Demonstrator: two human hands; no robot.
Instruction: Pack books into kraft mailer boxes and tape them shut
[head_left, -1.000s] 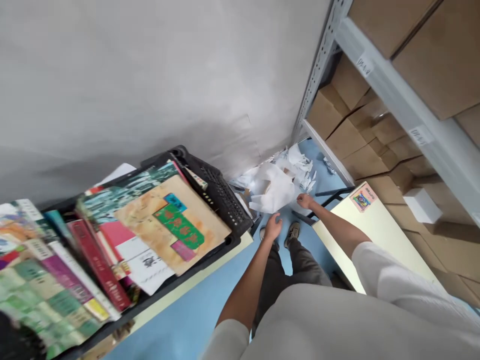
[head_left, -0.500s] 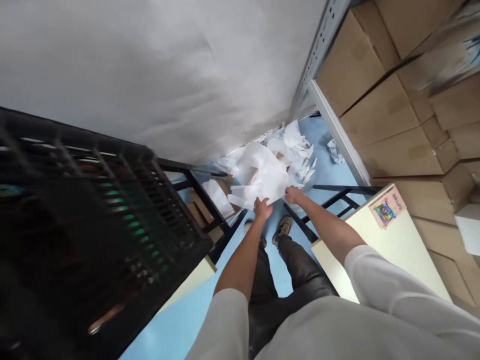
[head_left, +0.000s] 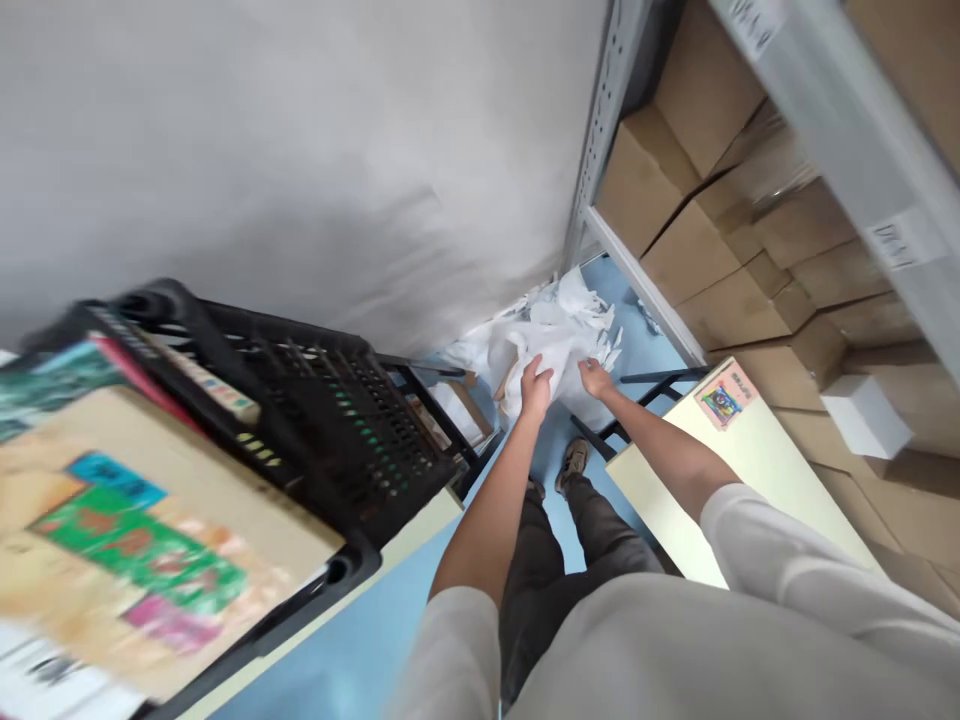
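Both my hands reach down and forward over a blue floor. My left hand (head_left: 535, 388) and my right hand (head_left: 596, 378) grip a crumpled white sheet (head_left: 555, 345), thin paper or plastic, gathered up between them. Behind it, torn white paper scraps (head_left: 577, 295) lie heaped against the grey wall (head_left: 262, 150). A black plastic crate (head_left: 315, 410) holding printed books and folders (head_left: 150, 540) stands at the lower left, apart from both hands.
A metal shelf upright (head_left: 604, 110) holds stacked cardboard boxes (head_left: 720, 270) on the right. A cream board (head_left: 675, 480) with a small sticker rests on a black metal frame (head_left: 652, 395). Blue floor (head_left: 352, 640) shows below, around my feet.
The white sheet has been bunched up between my hands, which have drawn closer together. The crate has swung back into the lower left of the view as my head turned.
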